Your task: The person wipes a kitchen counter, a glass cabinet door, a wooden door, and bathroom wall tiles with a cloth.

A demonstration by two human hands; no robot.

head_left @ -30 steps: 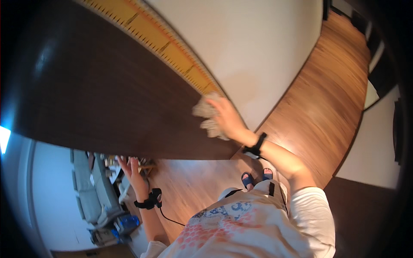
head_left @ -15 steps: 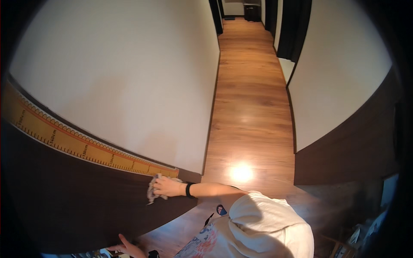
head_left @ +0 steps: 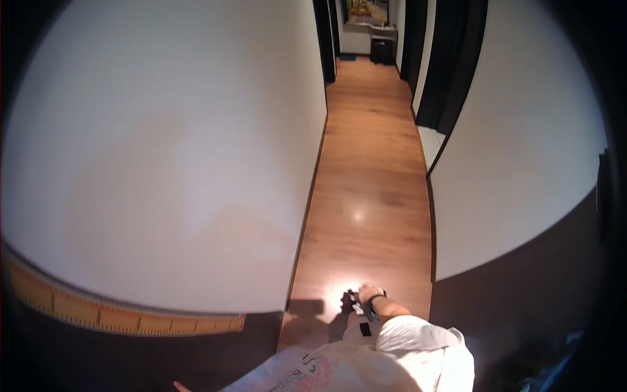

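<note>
Over the near end of the wooden floor (head_left: 366, 157), the person's right hand (head_left: 370, 293) hangs low in front of the body, a dark band (head_left: 374, 302) around its wrist. The hand is small and blurred; the pale patch just beside it, over that same end of the floor, is perhaps a crumpled cloth (head_left: 357, 306). Whether the right fingers are clamped on it or apart, one cannot tell.

Left of the floor, at the lower edge of the view, a single fingertip of the left hand (head_left: 179, 387) shows in front of a dark board (head_left: 130, 356); how its other fingers stand cannot be told. A yellow ruler strip (head_left: 137, 320) runs along that board, beside a white wall (head_left: 163, 130) left of the floor. At the floor's far end are a framed picture (head_left: 366, 11), a black box (head_left: 382, 50) and a dark blue mat (head_left: 348, 57).
</note>
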